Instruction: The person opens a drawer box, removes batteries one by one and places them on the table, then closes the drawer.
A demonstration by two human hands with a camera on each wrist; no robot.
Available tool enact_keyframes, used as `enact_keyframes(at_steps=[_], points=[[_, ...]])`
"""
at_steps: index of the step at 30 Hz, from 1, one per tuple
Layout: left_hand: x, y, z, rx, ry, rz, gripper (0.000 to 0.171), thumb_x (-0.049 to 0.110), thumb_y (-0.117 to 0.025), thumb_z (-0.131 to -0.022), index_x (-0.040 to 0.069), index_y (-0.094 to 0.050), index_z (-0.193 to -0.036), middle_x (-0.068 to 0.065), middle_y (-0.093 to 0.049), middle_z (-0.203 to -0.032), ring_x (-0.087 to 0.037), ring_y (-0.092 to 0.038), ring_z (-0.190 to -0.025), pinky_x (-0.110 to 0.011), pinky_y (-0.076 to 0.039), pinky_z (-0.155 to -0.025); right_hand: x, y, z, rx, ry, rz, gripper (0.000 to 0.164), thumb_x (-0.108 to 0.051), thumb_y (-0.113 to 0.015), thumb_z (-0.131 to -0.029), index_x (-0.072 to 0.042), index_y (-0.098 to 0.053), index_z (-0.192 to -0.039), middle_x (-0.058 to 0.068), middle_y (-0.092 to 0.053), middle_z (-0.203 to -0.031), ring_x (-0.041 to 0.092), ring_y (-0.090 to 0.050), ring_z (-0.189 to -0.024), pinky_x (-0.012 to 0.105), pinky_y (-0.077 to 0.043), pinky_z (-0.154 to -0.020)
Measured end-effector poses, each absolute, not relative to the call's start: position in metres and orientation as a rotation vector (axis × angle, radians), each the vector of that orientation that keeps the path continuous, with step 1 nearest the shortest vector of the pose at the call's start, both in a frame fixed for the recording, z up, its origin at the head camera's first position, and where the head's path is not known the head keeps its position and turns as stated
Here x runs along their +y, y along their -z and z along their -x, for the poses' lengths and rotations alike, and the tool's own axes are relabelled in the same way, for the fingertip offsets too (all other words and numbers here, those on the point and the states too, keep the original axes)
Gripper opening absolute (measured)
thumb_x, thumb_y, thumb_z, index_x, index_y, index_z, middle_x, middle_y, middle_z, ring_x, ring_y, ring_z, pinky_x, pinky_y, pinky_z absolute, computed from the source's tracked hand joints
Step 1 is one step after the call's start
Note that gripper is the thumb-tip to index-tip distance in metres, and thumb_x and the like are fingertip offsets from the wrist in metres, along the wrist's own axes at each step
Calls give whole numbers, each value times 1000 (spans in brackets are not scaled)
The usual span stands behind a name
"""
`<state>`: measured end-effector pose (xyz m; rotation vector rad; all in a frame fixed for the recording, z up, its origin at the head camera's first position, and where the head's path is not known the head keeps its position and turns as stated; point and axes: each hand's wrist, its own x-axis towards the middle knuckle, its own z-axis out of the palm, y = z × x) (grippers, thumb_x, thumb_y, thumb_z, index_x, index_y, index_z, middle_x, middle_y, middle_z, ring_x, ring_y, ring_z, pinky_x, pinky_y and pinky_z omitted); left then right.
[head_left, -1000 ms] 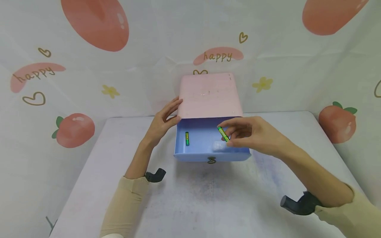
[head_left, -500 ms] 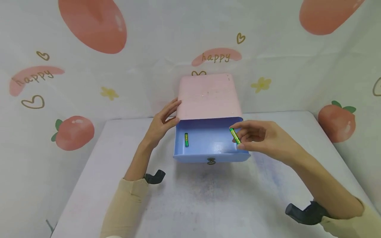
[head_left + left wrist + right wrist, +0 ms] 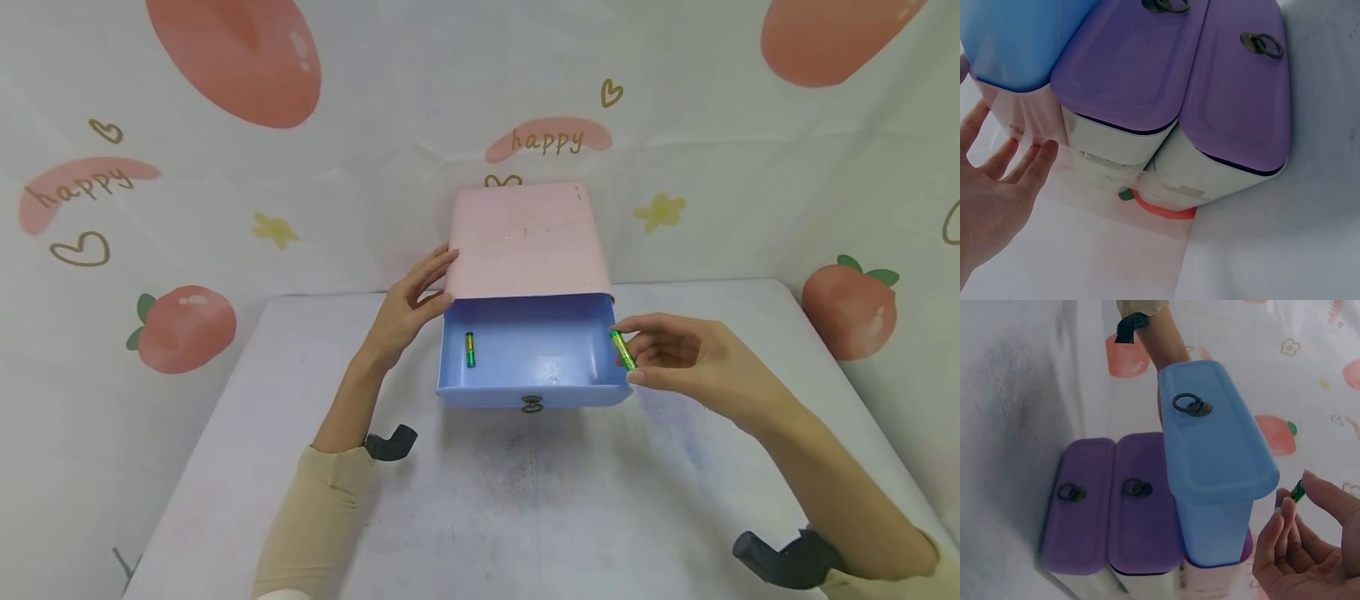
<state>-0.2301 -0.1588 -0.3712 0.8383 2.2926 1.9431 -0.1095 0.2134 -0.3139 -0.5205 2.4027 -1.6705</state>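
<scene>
A pink drawer unit stands at the back of the table, its blue drawer pulled out towards me. In the drawer's left part lies a green-yellow battery. My left hand rests its fairly straight fingers against the pink unit's left side. Between thumb and fingers, my right hand pinches a second green battery, tilted, at the drawer's right edge. In the right wrist view only an end of that held battery shows beside the blue drawer.
Beneath the blue drawer are two closed purple drawers, each with a ring pull, seen in both wrist views. The drawer's metal ring pull faces me. A printed white cloth hangs behind the white table.
My right hand has moved right with the pinched battery, from above the drawer's inside to its right edge. The left hand and the other battery stay where they were.
</scene>
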Motion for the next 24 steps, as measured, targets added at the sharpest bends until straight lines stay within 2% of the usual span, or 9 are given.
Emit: enact_keyframes(at_steps=[9, 24], points=[[-157, 370, 229, 2292, -1946, -850, 58, 20, -65, -97, 13, -44, -151, 4, -28, -162, -23, -34, -144, -47, -34, -114, 225, 327, 104, 2417, 1678, 485, 43, -2, -74, -87, -3, -60, -128, 9, -67, -98, 18, -66, -88, 25, -57, -76], [-157, 372, 228, 2293, -1967, -833, 57, 18, -63, -97, 14, -44, -151, 4, -28, -162, -23, -34, -144, -46, -34, -114, 235, 359, 100, 2362, 1727, 473, 44, 0, -72, -89, 2, -56, -129, 9, -67, -98, 16, -66, -87, 25, -57, -78]])
